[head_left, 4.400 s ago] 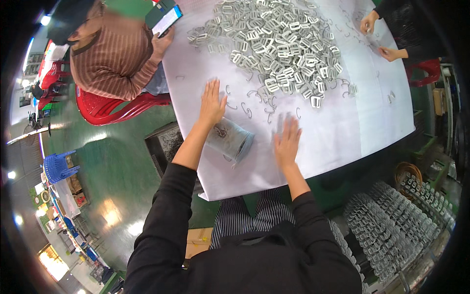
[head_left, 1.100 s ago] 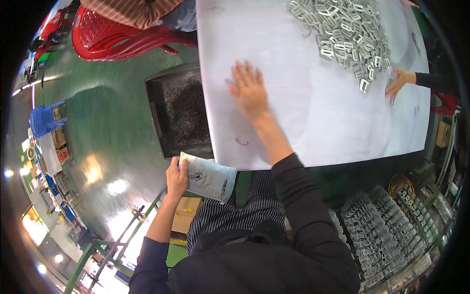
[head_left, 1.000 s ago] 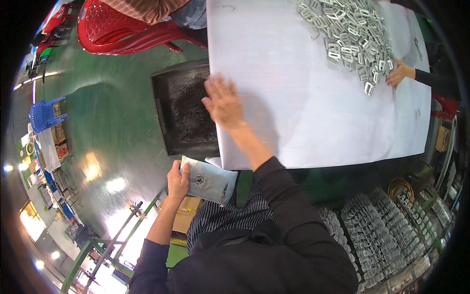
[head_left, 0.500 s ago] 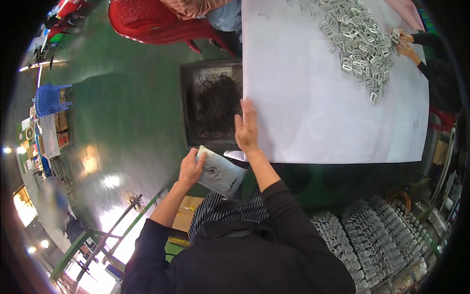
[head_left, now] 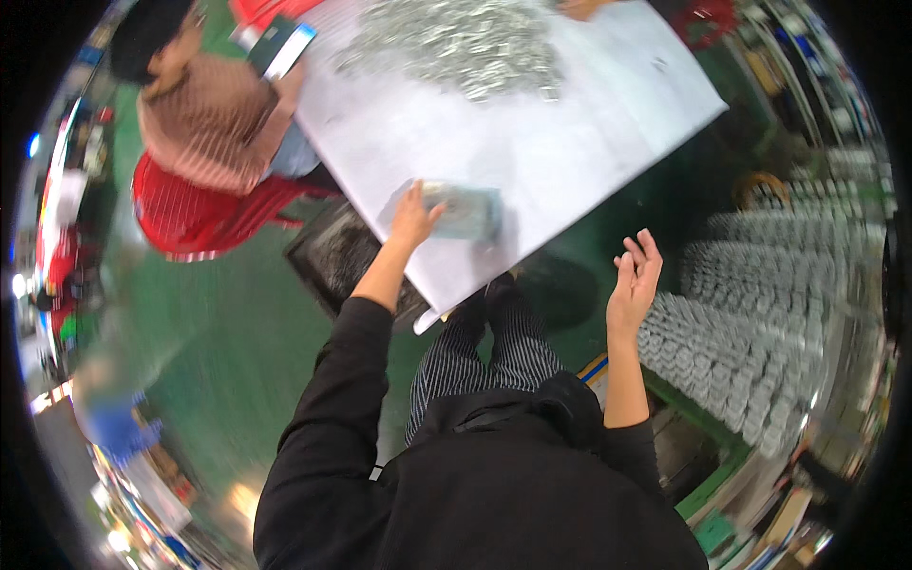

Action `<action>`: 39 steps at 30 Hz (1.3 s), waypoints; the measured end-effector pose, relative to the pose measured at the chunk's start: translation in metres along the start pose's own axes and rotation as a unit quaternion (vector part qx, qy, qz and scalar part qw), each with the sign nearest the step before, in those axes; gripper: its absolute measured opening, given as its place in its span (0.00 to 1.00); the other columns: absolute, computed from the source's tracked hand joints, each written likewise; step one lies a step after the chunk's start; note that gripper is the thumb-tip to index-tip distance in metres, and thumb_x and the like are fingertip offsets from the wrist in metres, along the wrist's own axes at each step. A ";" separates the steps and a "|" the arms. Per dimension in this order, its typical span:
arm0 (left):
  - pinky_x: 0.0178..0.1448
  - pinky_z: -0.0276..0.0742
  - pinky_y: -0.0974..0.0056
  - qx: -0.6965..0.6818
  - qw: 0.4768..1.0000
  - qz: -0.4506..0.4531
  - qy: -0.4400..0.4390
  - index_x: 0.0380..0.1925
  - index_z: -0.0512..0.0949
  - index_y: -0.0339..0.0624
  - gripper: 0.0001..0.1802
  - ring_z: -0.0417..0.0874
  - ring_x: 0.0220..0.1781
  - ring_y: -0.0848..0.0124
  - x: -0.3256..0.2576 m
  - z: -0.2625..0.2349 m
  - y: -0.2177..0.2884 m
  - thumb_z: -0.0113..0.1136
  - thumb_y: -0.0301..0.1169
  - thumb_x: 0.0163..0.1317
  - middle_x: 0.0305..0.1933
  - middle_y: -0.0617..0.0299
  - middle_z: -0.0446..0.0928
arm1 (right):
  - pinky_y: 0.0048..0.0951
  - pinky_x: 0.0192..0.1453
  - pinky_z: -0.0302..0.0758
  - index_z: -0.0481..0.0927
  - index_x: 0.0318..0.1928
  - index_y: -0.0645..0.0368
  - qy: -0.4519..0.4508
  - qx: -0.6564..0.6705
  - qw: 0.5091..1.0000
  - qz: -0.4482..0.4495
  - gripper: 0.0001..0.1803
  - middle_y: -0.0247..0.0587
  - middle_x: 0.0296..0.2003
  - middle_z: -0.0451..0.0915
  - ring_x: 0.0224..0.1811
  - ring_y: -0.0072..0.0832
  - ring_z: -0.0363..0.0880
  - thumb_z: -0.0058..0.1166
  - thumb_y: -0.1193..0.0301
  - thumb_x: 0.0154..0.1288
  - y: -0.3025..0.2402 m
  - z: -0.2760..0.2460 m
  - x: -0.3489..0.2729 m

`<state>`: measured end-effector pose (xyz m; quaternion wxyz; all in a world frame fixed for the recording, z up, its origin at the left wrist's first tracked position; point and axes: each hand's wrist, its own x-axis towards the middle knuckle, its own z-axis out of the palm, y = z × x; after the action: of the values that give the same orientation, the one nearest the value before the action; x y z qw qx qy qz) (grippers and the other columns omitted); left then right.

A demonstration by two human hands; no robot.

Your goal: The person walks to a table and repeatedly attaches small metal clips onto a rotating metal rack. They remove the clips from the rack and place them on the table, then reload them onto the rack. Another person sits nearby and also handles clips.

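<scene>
1. The left hand (head_left: 413,217) lies on a grey foil pouch (head_left: 463,211), pressing it flat on the white-covered table (head_left: 570,142) near its front edge; its grip looks loose over the pouch's left end.
2. The right hand (head_left: 635,283) is raised off the table, fingers spread and empty, above rows of metal parts (head_left: 731,351).
3. A heap of metal clips (head_left: 456,43) sits farther back.
4. Another person in a striped top (head_left: 204,123) sits at the table's left.

Head camera looks steeply down over white table (head_left: 589,123).

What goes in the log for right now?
left hand: on pouch, on white table | right hand: empty, raised off table | metal parts: far end
</scene>
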<state>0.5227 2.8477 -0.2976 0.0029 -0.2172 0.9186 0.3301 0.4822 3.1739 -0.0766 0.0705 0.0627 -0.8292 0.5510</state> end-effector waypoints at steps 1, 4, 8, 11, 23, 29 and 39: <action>0.65 0.61 0.52 -0.002 0.998 0.041 -0.039 0.66 0.49 0.37 0.47 0.61 0.65 0.44 -0.005 -0.006 0.011 0.64 0.44 0.53 0.65 0.37 0.56 | 0.28 0.51 0.73 0.63 0.60 0.65 0.024 0.004 1.000 0.014 0.21 0.44 0.57 0.63 0.56 0.32 0.70 0.42 0.77 0.68 -0.006 -0.021 -0.008; 0.68 0.57 0.45 0.083 0.976 0.179 -0.091 0.69 0.39 0.51 0.69 0.51 0.70 0.42 -0.015 -0.007 0.018 0.79 0.38 0.31 0.71 0.38 0.43 | 0.27 0.48 0.73 0.65 0.60 0.62 0.082 -0.015 0.996 0.026 0.22 0.44 0.56 0.65 0.54 0.30 0.72 0.45 0.76 0.65 -0.020 -0.065 -0.027; 0.56 0.74 0.46 0.248 0.952 0.038 -0.175 0.70 0.37 0.58 0.66 0.62 0.62 0.33 -0.018 -0.016 0.057 0.76 0.37 0.37 0.73 0.45 0.36 | 0.26 0.45 0.73 0.66 0.59 0.60 0.175 -0.050 0.983 0.022 0.22 0.44 0.54 0.67 0.50 0.31 0.75 0.48 0.76 0.64 -0.049 -0.128 -0.039; 0.56 0.73 0.48 0.270 0.946 0.090 -0.154 0.70 0.39 0.59 0.61 0.65 0.59 0.36 0.007 -0.014 0.051 0.73 0.31 0.41 0.72 0.43 0.39 | 0.23 0.44 0.72 0.67 0.58 0.60 0.282 -0.104 0.954 0.014 0.21 0.43 0.53 0.69 0.49 0.29 0.74 0.47 0.78 0.63 -0.058 -0.197 -0.057; 0.56 0.70 0.48 0.276 0.932 0.040 -0.229 0.60 0.61 0.44 0.43 0.69 0.58 0.47 0.064 -0.014 0.092 0.63 0.53 0.48 0.64 0.42 0.59 | 0.22 0.38 0.72 0.77 0.42 0.62 0.252 -0.138 0.958 0.003 0.09 0.39 0.37 0.76 0.36 0.23 0.76 0.46 0.82 0.63 -0.033 -0.219 0.018; 0.64 0.62 0.51 0.133 0.990 0.004 -0.036 0.58 0.64 0.37 0.37 0.66 0.61 0.47 0.146 -0.009 0.133 0.58 0.52 0.55 0.59 0.40 0.65 | 0.28 0.39 0.75 0.79 0.37 0.60 -0.103 -0.093 0.990 -0.034 0.07 0.41 0.34 0.77 0.35 0.32 0.79 0.51 0.80 0.58 0.049 -0.094 0.199; 0.70 0.41 0.40 0.073 0.954 -0.264 0.123 0.70 0.33 0.51 0.68 0.35 0.72 0.39 0.209 0.097 0.144 0.70 0.58 0.39 0.71 0.34 0.35 | 0.54 0.70 0.48 0.51 0.68 0.50 -0.413 -0.307 0.838 -0.179 0.48 0.58 0.66 0.48 0.70 0.53 0.45 0.64 0.60 0.50 0.223 0.122 0.341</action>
<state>0.2620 2.9221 -0.3173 -0.0069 -0.4898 0.8435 0.2204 0.1006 3.1378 -0.2617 -0.1653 0.4072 -0.8822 0.1688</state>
